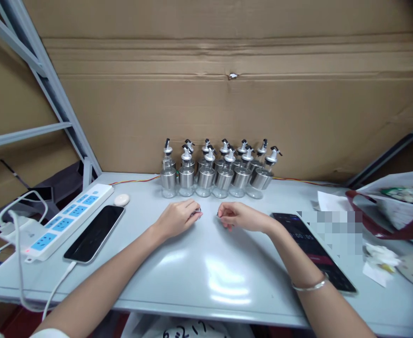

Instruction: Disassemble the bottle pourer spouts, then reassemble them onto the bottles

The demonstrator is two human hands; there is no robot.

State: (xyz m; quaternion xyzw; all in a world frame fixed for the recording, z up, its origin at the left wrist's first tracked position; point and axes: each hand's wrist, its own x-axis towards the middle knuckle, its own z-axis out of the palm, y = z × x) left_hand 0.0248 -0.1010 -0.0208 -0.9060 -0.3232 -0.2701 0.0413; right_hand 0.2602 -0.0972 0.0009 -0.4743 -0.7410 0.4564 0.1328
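"What's nearest the person?"

"A white plastic bag with black writing [139, 326], low down, by the front edge of the shiny pale grey table [150, 291]."

"And on the arms?"

"There's a thin silver bracelet [310, 286] on the right one. That arm goes over a long phone with a dark screen and numbers [300, 237]."

"What's on the left side?"

"A flat black phone with a white cord [95, 234]. Just beside it is a long white power strip with blue sockets [65, 220]."

"What are the hands doing?"

"The left hand [176, 218] is near the table top, its fingers bent and their tips close together. I see a tiny shiny bit there, but I can't tell if it's pinched. The right hand [238, 217] has curled fingers, with thumb and finger near each other. I can't tell if they pinch anything. The hands are apart."

"Where are the bottles?"

"Just past the hands! The clear glass bottles with silver metal sleeves and black-and-silver spouts [224, 178] stand close together in two rows."

"And behind them?"

"A thin red and yellow wire [132, 181], then a big brown cardboard wall [139, 103]."
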